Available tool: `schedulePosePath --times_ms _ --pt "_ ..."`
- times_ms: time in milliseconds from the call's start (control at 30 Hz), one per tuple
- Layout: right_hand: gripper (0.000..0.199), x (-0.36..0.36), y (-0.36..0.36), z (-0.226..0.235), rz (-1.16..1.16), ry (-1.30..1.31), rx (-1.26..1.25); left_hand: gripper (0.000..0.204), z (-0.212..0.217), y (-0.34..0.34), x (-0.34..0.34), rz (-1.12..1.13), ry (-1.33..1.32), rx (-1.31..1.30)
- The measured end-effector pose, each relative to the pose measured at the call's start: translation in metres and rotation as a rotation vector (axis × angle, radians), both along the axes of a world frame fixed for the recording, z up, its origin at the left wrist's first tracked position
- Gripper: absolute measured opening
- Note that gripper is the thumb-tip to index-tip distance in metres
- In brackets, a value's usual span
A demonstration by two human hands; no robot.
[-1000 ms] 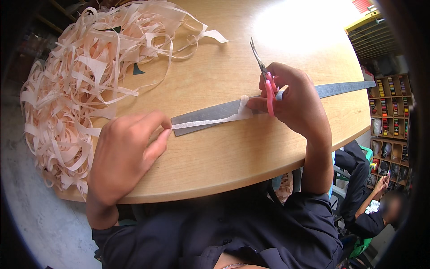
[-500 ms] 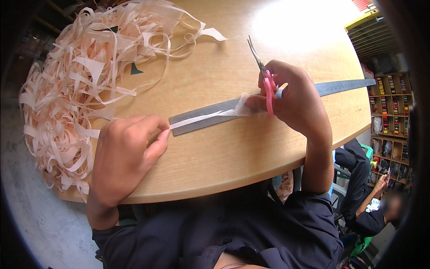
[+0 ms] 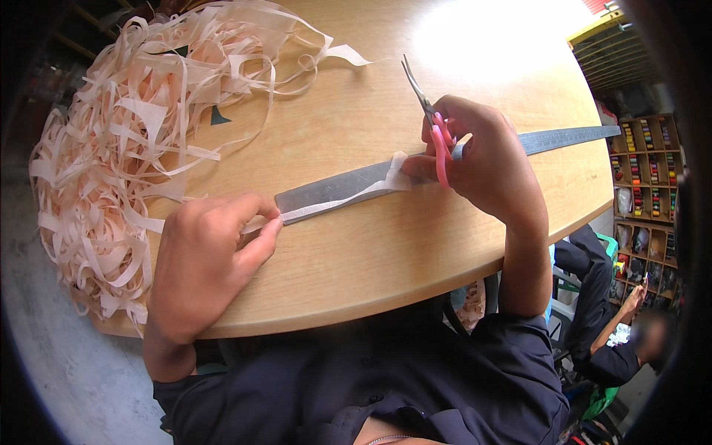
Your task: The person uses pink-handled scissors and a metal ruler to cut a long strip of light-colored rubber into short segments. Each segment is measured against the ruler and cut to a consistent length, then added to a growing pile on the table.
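Note:
A narrow strip of pale, thin fabric (image 3: 348,198) stretches along the near edge of a grey metal ruler (image 3: 320,194) lying on the table. My left hand (image 3: 204,259) pinches the strip's left end between thumb and fingertips, just past the ruler's end. Around small scissors with pink handles (image 3: 442,152) my right hand (image 3: 489,159) is closed, their blades pointing up and away. Its thumb and a finger also press at the strip's wider, crumpled right end, over the ruler. The ruler's middle is hidden under that hand.
A large tangled heap of pale fabric strips (image 3: 126,141) covers the left of the wooden table (image 3: 356,267). A small dark green scrap (image 3: 219,116) lies beside it. At right, shelves of thread spools (image 3: 645,163) stand behind a seated person (image 3: 612,356).
The strip has shifted from across the ruler's middle toward its near edge and looks straighter. The ruler and my right hand with the scissors have moved slightly left.

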State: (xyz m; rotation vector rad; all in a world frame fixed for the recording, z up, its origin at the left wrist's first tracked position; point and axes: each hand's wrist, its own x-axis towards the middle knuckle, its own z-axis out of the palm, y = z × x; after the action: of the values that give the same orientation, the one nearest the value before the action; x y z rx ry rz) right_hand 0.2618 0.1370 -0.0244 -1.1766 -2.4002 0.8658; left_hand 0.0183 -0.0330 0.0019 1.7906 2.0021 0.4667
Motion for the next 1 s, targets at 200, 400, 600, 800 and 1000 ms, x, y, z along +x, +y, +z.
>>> schedulePosePath --times_ms 200,400,600,800,1000 --pt "0.035 -0.0002 -0.0003 -0.0021 -0.016 0.007 0.011 0.009 -0.0057 -0.0014 0.0019 -0.027 -0.001 0.056" --pt "0.033 0.0010 0.0016 -0.0008 -0.025 0.089 0.023 0.009 -0.0058 -0.0025 0.0023 -0.035 0.008 0.064" --pt "0.036 0.0041 -0.0010 0.0030 0.076 0.008 0.023 0.010 -0.0053 -0.0017 0.0031 -0.036 0.012 0.065" --pt "0.039 0.0013 -0.0027 -0.0008 0.053 0.029 0.021 0.010 0.0020 -0.0011 0.0019 0.037 0.023 -0.056" --pt "0.040 0.0006 -0.0048 0.0048 0.000 -0.032 -0.017 0.010 -0.0010 -0.0005 0.0008 -0.006 0.000 0.030"
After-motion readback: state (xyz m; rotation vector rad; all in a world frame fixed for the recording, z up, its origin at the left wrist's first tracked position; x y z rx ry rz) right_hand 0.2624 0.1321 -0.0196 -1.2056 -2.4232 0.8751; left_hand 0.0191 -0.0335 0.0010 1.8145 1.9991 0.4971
